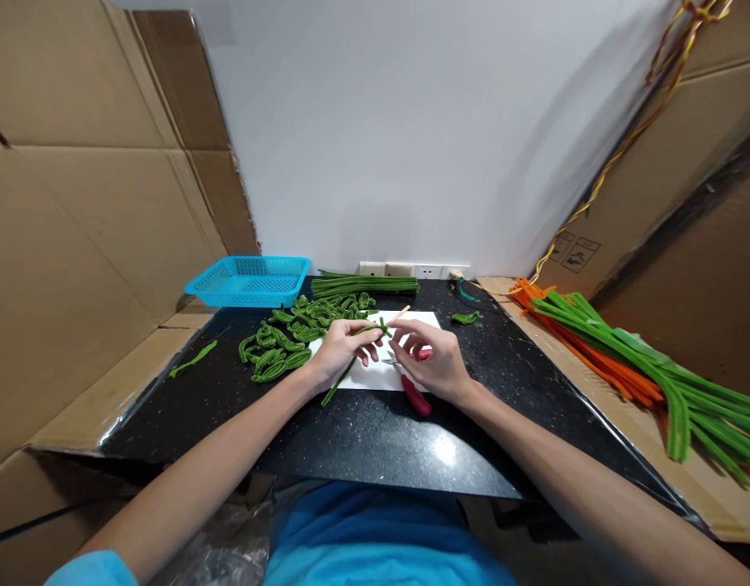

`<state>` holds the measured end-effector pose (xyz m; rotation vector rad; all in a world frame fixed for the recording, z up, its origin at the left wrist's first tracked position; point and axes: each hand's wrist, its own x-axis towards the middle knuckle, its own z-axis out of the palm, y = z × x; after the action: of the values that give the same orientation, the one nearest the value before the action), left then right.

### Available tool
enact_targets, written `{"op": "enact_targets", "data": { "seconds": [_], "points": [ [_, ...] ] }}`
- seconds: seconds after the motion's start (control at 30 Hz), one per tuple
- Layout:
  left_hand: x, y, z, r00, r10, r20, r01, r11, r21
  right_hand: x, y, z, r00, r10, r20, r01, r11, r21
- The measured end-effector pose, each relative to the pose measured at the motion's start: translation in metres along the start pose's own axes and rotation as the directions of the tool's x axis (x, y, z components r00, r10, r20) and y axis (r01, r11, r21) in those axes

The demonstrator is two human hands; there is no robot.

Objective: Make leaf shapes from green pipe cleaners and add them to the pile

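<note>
A dark green pipe cleaner (pixel 349 376) is pinched between the thumb and fingers of my left hand (pixel 344 348). Its long tail hangs down over a white sheet (pixel 375 377), and its bent, crossed end (pixel 385 327) sticks out past the fingertips. My right hand (pixel 434 358) is curled beside that end; its forefinger tip is close to it, and thumb and forefinger look slightly apart. Red-handled pliers (pixel 416 397) lie on the sheet, partly hidden under my right hand. Behind the hands a thin wooden stick (pixel 402 313) shows.
Looped green pieces (pixel 281 350) are heaped left of the sheet. Behind lie a bundle of straight green stems (pixel 366 285) and a blue basket (pixel 246 299). Orange stems (pixel 612 370) and bright green stems (pixel 656 358) lie at right. Cardboard walls (pixel 76 203) flank the black tabletop (pixel 351 452).
</note>
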<state>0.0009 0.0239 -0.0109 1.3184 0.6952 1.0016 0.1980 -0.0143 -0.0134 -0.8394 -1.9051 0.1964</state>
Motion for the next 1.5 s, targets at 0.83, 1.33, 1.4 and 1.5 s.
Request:
{"op": "enact_targets", "data": {
  "seconds": [0.83,1.33,1.4,1.5],
  "points": [
    [-0.001,-0.002,0.0,0.999,0.041,0.014,-0.042,0.998,0.052,0.002,-0.007,0.001,0.985,0.157,0.07,-0.161,0.985,0.065],
    [0.003,-0.005,-0.001,0.999,0.034,0.025,-0.038,0.984,0.175,0.001,0.012,-0.003,0.988,-0.046,0.148,0.077,0.974,-0.213],
    [0.003,-0.005,-0.002,0.999,0.038,0.021,-0.041,0.983,0.178,0.002,0.012,-0.004,0.988,-0.046,0.146,0.078,0.972,-0.221],
    [0.003,-0.006,-0.001,0.998,0.06,0.018,-0.062,0.981,0.184,0.002,0.009,-0.004,0.99,-0.044,0.137,0.077,0.967,-0.242]
  ]
}}
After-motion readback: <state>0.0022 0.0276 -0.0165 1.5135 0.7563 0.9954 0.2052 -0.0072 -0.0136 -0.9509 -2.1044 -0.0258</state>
